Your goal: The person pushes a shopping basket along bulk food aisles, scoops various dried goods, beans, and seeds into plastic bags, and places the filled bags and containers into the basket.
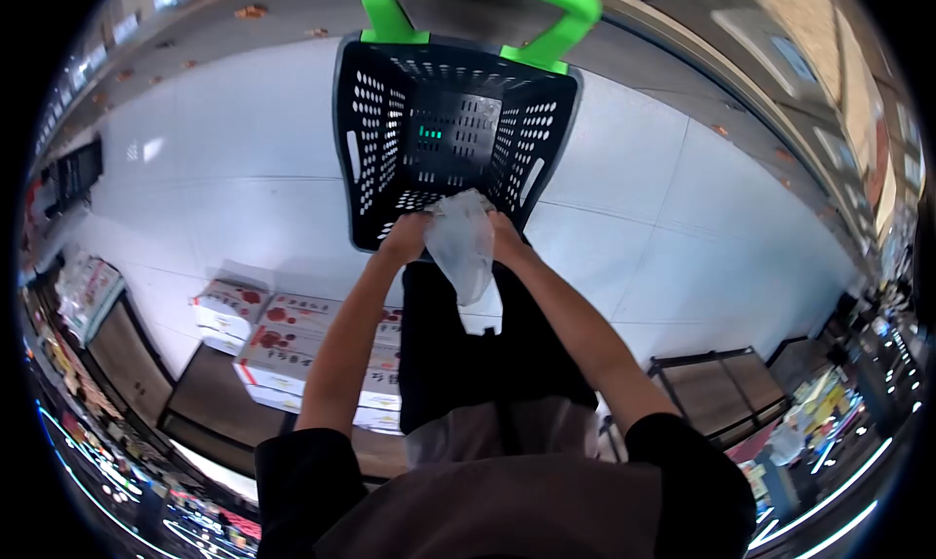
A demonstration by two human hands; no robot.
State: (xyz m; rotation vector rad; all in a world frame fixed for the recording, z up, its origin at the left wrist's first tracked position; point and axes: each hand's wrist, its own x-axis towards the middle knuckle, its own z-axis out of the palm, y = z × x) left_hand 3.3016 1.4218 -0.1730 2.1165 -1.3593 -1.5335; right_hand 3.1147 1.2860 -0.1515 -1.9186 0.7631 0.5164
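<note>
A thin, translucent plastic bag (461, 252) hangs between my two hands at the near end of a black shopping basket (348, 101). My left hand (408, 233) is closed on the bag's left side. On its right side, my right hand (504, 235) grips the bag's upper part; its fingers are partly hidden behind the plastic. The basket has slotted walls and a raised green handle (580, 18) at the far end. Inside, its bottom shows with no goods on it. The lower part of the bag droops toward my legs.
White printed cartons (283, 349) are stacked at the lower left beside a brown display stand (210, 398). Another low stand (721, 393) is at the lower right. Pale tiled floor (643, 208) surrounds the basket, and a long counter edge (682, 57) curves along the far side.
</note>
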